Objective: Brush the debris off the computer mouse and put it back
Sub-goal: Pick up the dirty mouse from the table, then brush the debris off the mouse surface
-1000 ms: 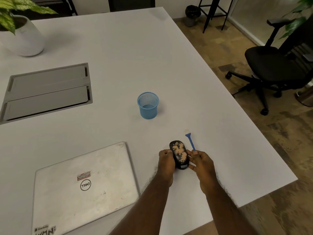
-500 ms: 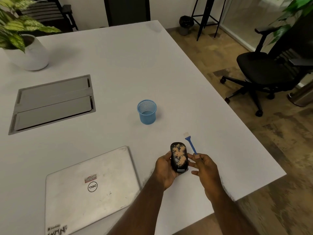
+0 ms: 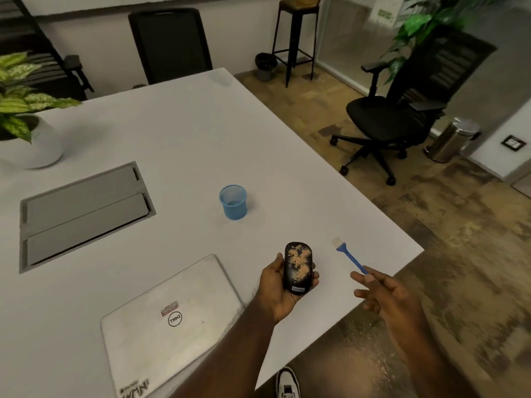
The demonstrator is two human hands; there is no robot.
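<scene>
My left hand (image 3: 283,294) holds the black computer mouse (image 3: 298,268) just above the white table (image 3: 178,133), near its front edge. Tan debris is spread over the mouse's top. To its right a small blue brush (image 3: 349,257) with pale bristles lies slanted on the table. My right hand (image 3: 388,297) is at the near end of the brush handle, which sits between thumb and index finger; the other fingers are spread. The brush head looks to rest on the table.
A blue mesh cup (image 3: 233,201) stands beyond the mouse. A closed white laptop (image 3: 161,326) lies front left, a grey cable hatch (image 3: 83,211) and a potted plant (image 3: 28,133) further left. The table edge runs just right of the brush; office chairs (image 3: 402,110) stand beyond.
My left hand has lifted the mouse and carried it left, away from the brush. My right hand let go of the mouse and moved to the brush handle's end.
</scene>
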